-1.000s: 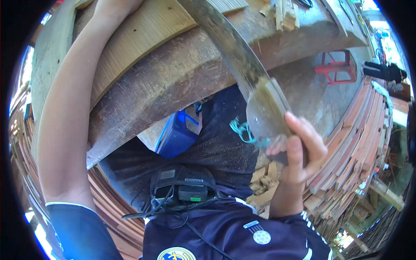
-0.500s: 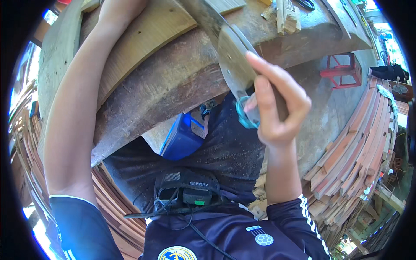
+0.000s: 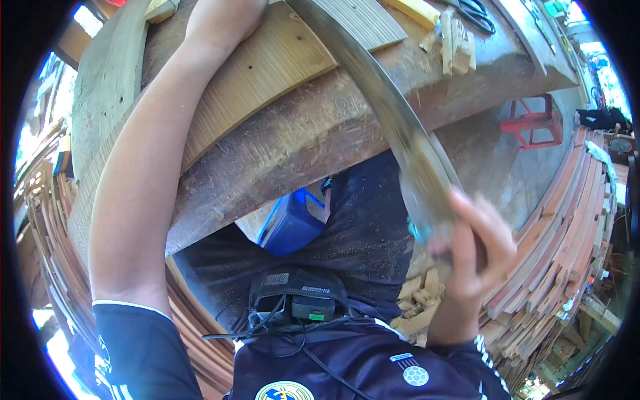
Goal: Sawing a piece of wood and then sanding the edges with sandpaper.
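Observation:
My right hand is closed around the handle end of a handsaw, slightly smeared by motion. The index finger stretches along the saw's side. Its long blade runs up and left over the edge of a light wooden board, by the gap between it and a shorter grooved piece of wood. At the top edge, my left hand rests on the board, its fingers cut off by the frame. Something turquoise shows beside the saw handle.
The board lies on a thick, worn wooden bench. Wood offcuts and black-handled scissors lie to the right. A blue stool is under the bench, a red stool beyond it. Stacked timber strips fill the right side.
My right hand has drawn the saw down and right, toward my body, so more of the blade shows. The whole view has shifted slightly. My left hand stays on the board.

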Available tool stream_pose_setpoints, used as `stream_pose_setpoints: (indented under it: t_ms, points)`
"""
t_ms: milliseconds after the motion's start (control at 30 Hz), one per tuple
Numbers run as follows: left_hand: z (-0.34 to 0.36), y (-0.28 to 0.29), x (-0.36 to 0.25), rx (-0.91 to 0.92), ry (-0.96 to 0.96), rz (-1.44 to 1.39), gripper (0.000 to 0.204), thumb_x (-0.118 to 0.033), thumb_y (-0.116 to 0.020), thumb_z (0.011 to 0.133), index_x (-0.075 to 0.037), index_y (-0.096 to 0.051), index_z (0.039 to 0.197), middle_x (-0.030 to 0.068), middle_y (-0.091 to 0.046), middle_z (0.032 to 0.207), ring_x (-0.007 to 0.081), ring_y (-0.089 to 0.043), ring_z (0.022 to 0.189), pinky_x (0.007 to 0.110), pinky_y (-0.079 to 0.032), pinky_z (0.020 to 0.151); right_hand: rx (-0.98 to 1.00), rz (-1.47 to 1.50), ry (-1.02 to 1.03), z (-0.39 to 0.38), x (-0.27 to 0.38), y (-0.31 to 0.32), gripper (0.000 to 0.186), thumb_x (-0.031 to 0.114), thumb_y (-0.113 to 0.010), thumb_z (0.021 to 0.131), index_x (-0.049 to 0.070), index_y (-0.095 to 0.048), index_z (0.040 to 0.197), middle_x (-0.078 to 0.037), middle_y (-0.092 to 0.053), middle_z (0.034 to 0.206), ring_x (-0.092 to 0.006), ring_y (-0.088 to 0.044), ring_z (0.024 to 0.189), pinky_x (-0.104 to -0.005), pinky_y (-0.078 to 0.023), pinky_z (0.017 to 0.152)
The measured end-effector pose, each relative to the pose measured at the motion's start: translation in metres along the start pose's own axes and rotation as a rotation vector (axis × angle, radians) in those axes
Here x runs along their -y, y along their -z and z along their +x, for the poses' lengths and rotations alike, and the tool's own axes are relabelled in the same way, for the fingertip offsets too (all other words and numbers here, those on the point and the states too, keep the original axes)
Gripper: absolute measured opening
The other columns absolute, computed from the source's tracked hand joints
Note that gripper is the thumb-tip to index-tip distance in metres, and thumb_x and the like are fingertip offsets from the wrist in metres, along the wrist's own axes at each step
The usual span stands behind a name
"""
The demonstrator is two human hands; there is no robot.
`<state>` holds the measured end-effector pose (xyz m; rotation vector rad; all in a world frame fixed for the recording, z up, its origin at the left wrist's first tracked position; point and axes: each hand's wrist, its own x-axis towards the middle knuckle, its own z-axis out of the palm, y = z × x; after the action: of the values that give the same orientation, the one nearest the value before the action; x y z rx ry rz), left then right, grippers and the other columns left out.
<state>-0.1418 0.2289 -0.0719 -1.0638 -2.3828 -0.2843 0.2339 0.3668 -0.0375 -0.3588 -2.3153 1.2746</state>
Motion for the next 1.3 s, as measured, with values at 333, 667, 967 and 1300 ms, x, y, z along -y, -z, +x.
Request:
stream_pose_setpoints:
  t_ms: [333, 667, 967, 1300]
  points:
    - [-0.001, -0.016, 0.029, 0.117, -0.171, 0.367, 0.034, -0.018, -0.051, 0.093, 0.001, -0.065, 0.070, 0.0266, -0.066, 0.074, 0.0408, -0.069, 0.069, 0.049, -0.056, 0.065, 0.012, -0.013, 0.093, 0.018, -0.002, -0.019, 0.031, -0.005, -0.064, 0.087, -0.002, -0.075, 0.116, -0.006, -0.070, 0.079, -0.0085, -0.054, 0.055, -0.0237, -0.042, 0.053]
    - [0.001, -0.018, 0.026, -0.036, -0.246, 0.211, 0.031, -0.014, -0.053, 0.091, 0.002, -0.063, 0.066, 0.0236, -0.067, 0.074, 0.0410, -0.068, 0.066, 0.048, -0.056, 0.065, -0.007, 0.076, -0.078, 0.002, 0.009, 0.000, 0.034, -0.006, -0.062, 0.083, -0.001, -0.077, 0.113, -0.016, -0.076, 0.088, -0.0132, -0.061, 0.060, -0.0251, -0.044, 0.055]
    - [-0.007, -0.002, 0.010, -0.024, 0.070, -0.140, 0.035, -0.015, -0.049, 0.093, 0.006, -0.066, 0.070, 0.0280, -0.066, 0.077, 0.0449, -0.066, 0.070, 0.048, -0.055, 0.071, 0.071, 0.014, -0.053, -0.007, 0.010, 0.004, 0.027, -0.001, -0.064, 0.088, -0.002, -0.076, 0.112, -0.014, -0.071, 0.078, -0.0117, -0.061, 0.060, -0.0240, -0.047, 0.059]
    - [0.008, -0.015, 0.020, -0.010, -0.198, 0.181, 0.030, -0.008, -0.051, 0.090, 0.004, -0.064, 0.066, 0.0280, -0.065, 0.076, 0.0434, -0.067, 0.072, 0.051, -0.054, 0.066, -0.152, 0.159, -0.066, -0.037, 0.008, 0.001, 0.036, -0.007, -0.063, 0.078, -0.001, -0.078, 0.110, -0.012, -0.073, 0.077, -0.0115, -0.051, 0.054, -0.0237, -0.039, 0.054]
